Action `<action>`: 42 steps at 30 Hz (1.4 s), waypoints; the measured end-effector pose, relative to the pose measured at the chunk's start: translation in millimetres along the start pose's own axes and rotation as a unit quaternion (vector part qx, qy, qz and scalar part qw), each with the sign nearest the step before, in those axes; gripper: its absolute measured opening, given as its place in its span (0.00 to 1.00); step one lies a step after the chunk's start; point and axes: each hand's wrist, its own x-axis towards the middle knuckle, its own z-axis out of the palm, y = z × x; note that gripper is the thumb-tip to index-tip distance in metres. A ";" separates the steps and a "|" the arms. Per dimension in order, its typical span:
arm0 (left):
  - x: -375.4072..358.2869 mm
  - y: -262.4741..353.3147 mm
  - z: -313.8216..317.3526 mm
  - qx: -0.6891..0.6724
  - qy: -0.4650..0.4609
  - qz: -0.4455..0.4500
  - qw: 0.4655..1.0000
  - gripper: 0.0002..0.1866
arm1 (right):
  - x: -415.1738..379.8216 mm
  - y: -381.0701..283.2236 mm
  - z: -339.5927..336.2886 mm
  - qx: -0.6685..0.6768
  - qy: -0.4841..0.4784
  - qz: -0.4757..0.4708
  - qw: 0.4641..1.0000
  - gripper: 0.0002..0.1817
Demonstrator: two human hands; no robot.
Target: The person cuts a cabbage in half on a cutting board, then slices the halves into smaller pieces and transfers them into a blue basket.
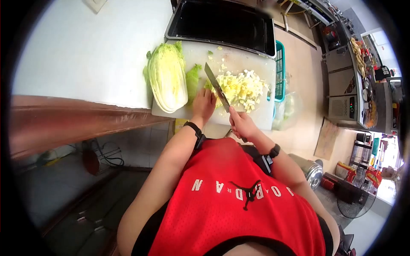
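My right hand (242, 122) grips the handle of a kitchen knife (217, 86), its long blade slanting up and left over the cutting board (250, 58). Close to the left side of the blade, my left hand (204, 103) rests with curled fingers on napa cabbage, mostly hidden under them. A green cabbage leaf (193, 81) sticks out beyond that hand. Diced napa cabbage (245, 87) lies heaped to the right of the blade. At the board's left lies a large piece of napa cabbage (168, 79), pale yellow with green edges.
A black rectangular tray (222, 23) stands along the board's far edge. A teal plastic basket (279, 72) is below the board's right side, near a clear plastic bag (288, 112). White tabletop (85, 55) extends left. A lidded metal pot (314, 174) stands to my right.
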 end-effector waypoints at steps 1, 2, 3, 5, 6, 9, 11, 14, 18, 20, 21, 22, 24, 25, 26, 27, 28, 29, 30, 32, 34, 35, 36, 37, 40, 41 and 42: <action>0.6 0.0 -0.3 -0.002 0.000 0.007 1.000 0.07 | 4.0 1.6 1.9 -0.021 0.011 0.006 1.000 0.34; 0.5 0.7 -0.6 -0.001 -0.007 0.007 1.000 0.07 | 6.1 3.7 3.3 -0.041 0.021 0.012 0.999 0.34; 0.2 1.6 -0.5 0.003 -0.008 0.002 1.000 0.07 | 4.8 3.3 4.7 -0.036 0.024 0.013 0.999 0.35; 0.6 2.9 -0.5 0.009 -0.013 -0.003 1.000 0.07 | -3.7 1.6 4.1 -0.061 0.029 0.031 0.997 0.35; -0.4 2.5 0.6 0.015 -0.012 -0.007 1.000 0.06 | -8.3 2.2 3.6 -0.089 0.034 0.045 0.994 0.35; -1.5 0.3 3.6 0.021 -0.014 -0.012 1.000 0.06 | -22.5 18.5 -5.7 -0.146 0.034 0.022 0.988 0.39; -2.9 -3.2 6.6 0.022 -0.017 -0.015 1.000 0.07 | -24.7 31.1 -9.5 -0.141 0.029 0.022 0.989 0.40; -6.6 -8.7 9.6 0.031 -0.038 0.001 0.999 0.07 | -8.7 44.1 -5.4 -0.165 0.025 0.022 0.986 0.42; -4.9 -11.0 11.3 0.051 -0.020 0.042 0.998 0.08 | 41.8 56.5 4.0 -0.162 0.038 0.022 0.986 0.44; -6.9 -12.7 10.5 0.059 -0.023 0.054 0.997 0.08 | 60.2 63.1 9.2 -0.163 0.041 -0.003 0.986 0.44; -7.7 -13.3 11.3 0.063 -0.024 0.043 0.997 0.08 | 66.8 63.0 10.2 -0.169 0.045 -0.027 0.984 0.45; -7.1 -13.6 13.1 0.067 -0.023 0.033 0.997 0.08 | 71.2 54.9 10.6 -0.167 0.047 -0.028 0.984 0.45; -8.6 -16.7 16.1 0.064 -0.023 0.040 0.997 0.08 | 72.7 42.1 11.9 -0.078 0.025 0.006 0.997 0.44; -8.9 -17.6 17.8 0.063 -0.018 0.043 0.997 0.08 | 73.8 34.6 15.4 -0.029 0.034 0.021 0.999 0.37; -11.3 -17.1 18.8 0.061 -0.018 0.047 0.997 0.08 | 72.5 29.4 15.0 -0.027 0.037 0.020 0.999 0.37; -11.0 -15.3 16.8 0.064 -0.009 0.042 0.997 0.07 | 71.6 23.2 14.8 -0.018 0.038 0.027 0.999 0.37; -8.1 -14.7 14.5 0.069 0.002 0.037 0.997 0.07 | 70.3 16.3 14.7 -0.010 0.039 0.032 0.999 0.37; -6.1 -14.5 10.8 0.070 0.007 0.040 0.997 0.07 | 65.2 10.7 12.1 -0.001 0.031 0.052 0.998 0.36; -3.3 -7.1 -0.6 0.044 -0.019 0.012 0.999 0.07 | 55.7 4.5 10.0 -0.003 0.031 0.047 0.998 0.36; -5.4 3.4 -16.2 0.015 -0.045 -0.020 0.999 0.08 | 29.1 1.0 7.0 0.013 0.020 0.039 0.999 0.35; -8.0 5.9 -28.2 -0.059 -0.007 -0.019 0.998 0.09 | 8.4 -1.0 3.4 0.008 0.016 0.027 0.999 0.35; -10.3 5.6 -33.6 -0.059 -0.003 -0.021 0.998 0.09 | 1.8 -0.3 2.0 0.000 0.015 0.007 1.000 0.35; -12.8 4.2 -36.9 -0.072 -0.032 -0.022 0.997 0.09 | -2.2 -0.8 1.7 -0.008 0.012 -0.014 1.000 0.35; -12.8 3.4 -40.7 -0.086 -0.061 -0.022 0.994 0.09 | -7.2 -3.0 3.3 -0.011 0.011 -0.016 1.000 0.35; -15.4 -2.5 -41.1 -0.077 -0.058 0.020 0.995 0.08 | -14.6 -4.9 7.9 -0.041 0.008 -0.005 0.999 0.36; -15.6 -4.1 -38.9 -0.078 -0.058 0.020 0.995 0.08 | -13.3 -2.6 10.0 -0.055 0.010 -0.003 0.998 0.36; -13.9 -3.2 -36.9 -0.068 -0.061 0.016 0.996 0.07 | -11.9 0.5 11.2 -0.068 0.012 0.000 0.998 0.36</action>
